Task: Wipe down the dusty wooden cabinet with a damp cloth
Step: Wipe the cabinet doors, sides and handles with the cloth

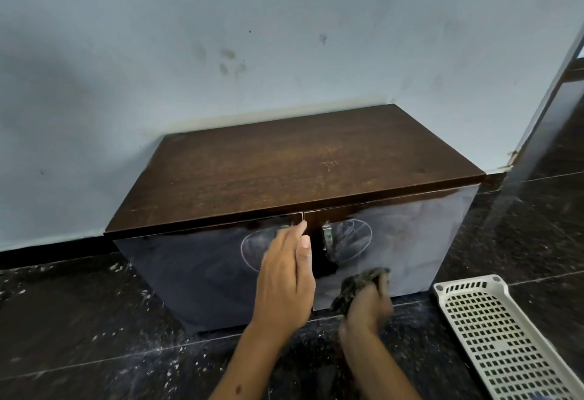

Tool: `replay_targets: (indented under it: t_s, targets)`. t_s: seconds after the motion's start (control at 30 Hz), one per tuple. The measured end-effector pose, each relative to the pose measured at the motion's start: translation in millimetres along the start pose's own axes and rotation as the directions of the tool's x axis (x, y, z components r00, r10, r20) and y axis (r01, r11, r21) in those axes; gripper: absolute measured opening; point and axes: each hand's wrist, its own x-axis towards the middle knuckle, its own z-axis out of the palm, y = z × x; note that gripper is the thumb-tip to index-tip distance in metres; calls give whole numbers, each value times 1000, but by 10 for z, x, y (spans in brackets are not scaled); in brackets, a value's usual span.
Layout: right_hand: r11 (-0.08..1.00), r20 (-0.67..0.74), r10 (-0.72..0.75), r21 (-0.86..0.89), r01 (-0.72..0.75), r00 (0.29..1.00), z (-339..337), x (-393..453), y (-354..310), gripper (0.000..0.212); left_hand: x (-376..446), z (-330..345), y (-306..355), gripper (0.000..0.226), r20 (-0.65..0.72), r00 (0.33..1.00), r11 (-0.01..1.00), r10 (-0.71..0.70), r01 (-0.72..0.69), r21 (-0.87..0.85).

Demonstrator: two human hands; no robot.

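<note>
Two hands at the front of a low wooden cabinet, one with a cloth.

Head view: the cabinet [284,162] stands on the dark floor [79,320] against a pale blue wall [284,36]. The left hand [286,276] lies with straight fingers against the left door, near the top of the seam between the doors. The right hand [368,305], blurred, grips a dark bunched cloth [360,284] against the lower part of the right door. A metal handle [327,237] is on that door. A white perforated basket [505,339] lies on the floor to the right.
</note>
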Motion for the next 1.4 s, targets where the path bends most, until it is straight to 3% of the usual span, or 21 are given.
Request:
replay_targets:
  t_s: [0.03, 0.07, 0.13, 0.17, 0.23, 0.27, 0.3, 0.4, 0.63, 0.67, 0.7, 0.73, 0.77, 0.8, 0.83, 0.9, 0.97, 1.1, 1.2, 1.33, 1.4]
  targets:
    - [975, 36, -205, -80, 208, 978, -1, -78, -35, 48, -2, 33, 4, 67, 23, 998, 995, -59, 61, -73]
    - [893, 121, -421, -119, 434, 899, 7, -165, -81, 51, 6, 62, 9, 70, 34, 993, 984, -117, 120, -135]
    - [573, 328, -754, -95, 814, 569, 57, -243, -142, 54, 43, 109, 15, 72, 28, 974, 942, -225, 225, -249]
    - [369, 446, -816, -88, 925, 368, 101, -232, -149, 56, 70, 127, 17, 72, 21, 961, 914, -277, 270, -302]
    - [-34, 676, -736, -89, 995, 35, 142, -142, -93, 61, 119, 149, 22, 68, 24, 931, 853, -364, 344, -393]
    - [-193, 752, -657, -97, 977, -55, 135, -74, -33, 63, 136, 159, 23, 63, 32, 917, 824, -397, 371, -428]
    - [-295, 800, -593, -111, 949, -91, 115, -3, 37, 64, 147, 170, 23, 60, 42, 905, 799, -424, 395, -454]
    - [-357, 845, -527, -129, 925, -86, 28, 166, 215, 66, 140, 205, -12, 59, 75, 873, 751, -481, 455, -479]
    - [-271, 869, -485, -48, 961, -94, -257, 436, 485, 65, 81, 228, -90, 61, 162, 835, 723, -525, 539, -432]
    - [-195, 875, -483, -97, 976, -9, -360, 476, 561, 69, 84, 222, -101, 61, 177, 829, 720, -531, 551, -422]
    - [-47, 850, -506, -201, 978, 150, -470, 498, 607, 71, 88, 216, -105, 61, 190, 822, 716, -537, 563, -413]
    - [173, 765, -524, -334, 927, 374, -547, 484, 606, 68, 88, 215, -105, 61, 202, 818, 715, -539, 571, -404]
    - [376, 614, -528, -451, 809, 587, -558, 468, 573, 63, 99, 222, -97, 61, 212, 818, 716, -535, 572, -399]
    - [534, 427, -522, -512, 673, 739, -520, 446, 502, 56, 110, 228, -84, 61, 217, 816, 714, -535, 575, -400]
    - [643, 265, -519, -505, 576, 813, -449, 414, 391, 51, 117, 234, -62, 62, 220, 813, 708, -539, 578, -406]
    - [741, 154, -552, -362, 566, 820, -265, 336, 111, 53, 131, 260, -27, 62, 226, 813, 701, -536, 578, -417]
    - [713, 208, -644, -186, 676, 736, -68, 183, -139, 65, 152, 293, -5, 62, 243, 810, 696, -534, 584, -417]
    - [426, 421, -799, -107, 898, 429, 104, -6, -164, 62, 185, 327, 27, 61, 271, 799, 666, -537, 599, -445]
    - [235, 602, -740, -188, 954, 301, 23, 174, 69, 58, 200, 345, 18, 60, 295, 786, 637, -544, 615, -466]
    - [329, 656, -627, -266, 906, 420, -175, 255, 304, 60, 179, 354, -72, 61, 305, 762, 636, -572, 646, -422]
    - [567, 530, -553, -326, 757, 642, -194, 210, 349, 58, 177, 362, -132, 62, 312, 742, 654, -593, 670, -352]
